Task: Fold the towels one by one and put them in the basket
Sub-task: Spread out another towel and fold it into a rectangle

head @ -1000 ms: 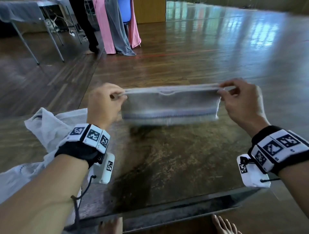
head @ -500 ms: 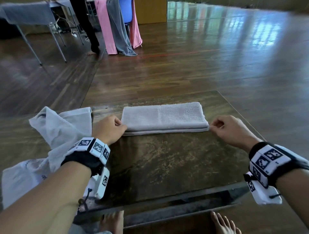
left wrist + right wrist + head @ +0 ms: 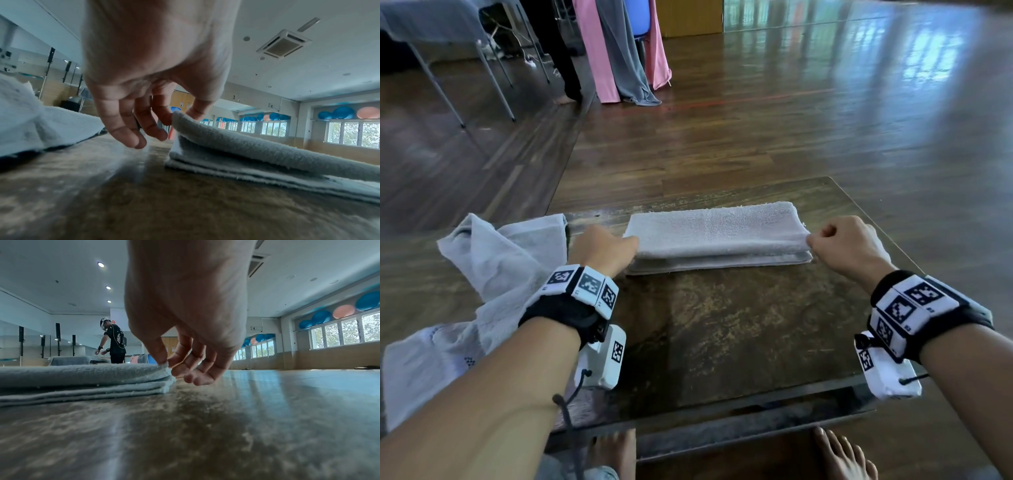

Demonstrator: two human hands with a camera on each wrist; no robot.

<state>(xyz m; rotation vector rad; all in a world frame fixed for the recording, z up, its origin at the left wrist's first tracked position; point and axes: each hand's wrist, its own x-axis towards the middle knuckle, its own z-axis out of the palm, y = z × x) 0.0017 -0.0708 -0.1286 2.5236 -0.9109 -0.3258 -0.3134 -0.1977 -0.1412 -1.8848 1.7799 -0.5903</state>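
Observation:
A grey towel point(image 3: 715, 229) lies folded into a long strip across the far half of the dark table point(image 3: 722, 325). My left hand point(image 3: 631, 245) pinches the top layer at the strip's left end, and the left wrist view shows thumb and forefinger on that lifted corner point(image 3: 176, 115). My right hand point(image 3: 810, 240) pinches the top layer at the right end between thumb and forefinger point(image 3: 167, 364). The lower layers point(image 3: 82, 391) stay flat on the table. No basket is in view.
A heap of unfolded white towels point(image 3: 493, 267) hangs over the table's left side, beside my left wrist. The table's front edge point(image 3: 722, 421) is near my bare feet. Another person point(image 3: 115, 344) stands at a far table; pink and grey cloths point(image 3: 619, 51) hang beyond.
A second ago I held the towel stretched in the air between both hands. It now lies folded on the table, and both hands pinch its top layer at the ends.

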